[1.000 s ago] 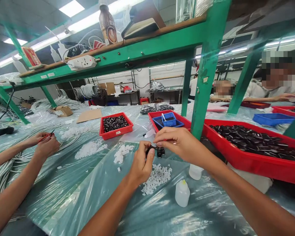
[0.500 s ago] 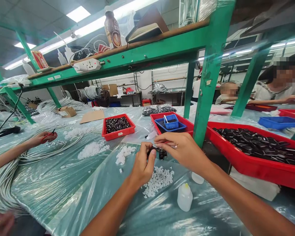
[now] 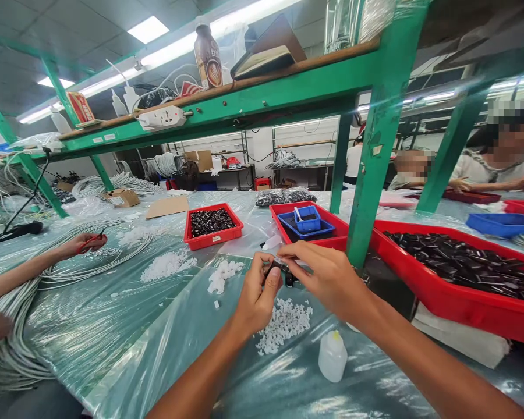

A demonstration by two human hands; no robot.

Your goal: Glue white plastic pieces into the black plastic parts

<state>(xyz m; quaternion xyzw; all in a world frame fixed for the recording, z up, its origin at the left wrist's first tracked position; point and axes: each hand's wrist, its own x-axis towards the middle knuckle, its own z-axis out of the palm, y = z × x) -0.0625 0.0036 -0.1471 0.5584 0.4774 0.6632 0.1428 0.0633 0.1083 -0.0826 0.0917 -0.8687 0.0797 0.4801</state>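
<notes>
My left hand [image 3: 255,297] is closed with thumb and finger around a small black part [image 3: 269,268], mostly covered by the fingers. Close against it, my right hand [image 3: 329,276] pinches at the part's upper end. Something small and whitish shows at those fingertips, too covered to name. More black pieces [image 3: 290,280] show just below the right fingers; whether they are held or lying there I cannot tell. Beneath both hands a pile of small white plastic pieces [image 3: 283,327] lies on the plastic-covered table [image 3: 157,355]. A squat white bottle with a yellowish tip [image 3: 332,358] stands nearby.
Red trays of black parts stand ahead [image 3: 213,237] and at right [image 3: 445,302]. Another red tray [image 3: 340,238] holds blue bins [image 3: 305,220]. A green post [image 3: 373,151] rises beyond my right hand. At left, a co-worker's hand [image 3: 85,243] holds a red-handled tool above cables.
My right fingertips have come in closer over the black part in my left hand. The view has shifted slightly. At far left, the co-worker's other hand has moved up.
</notes>
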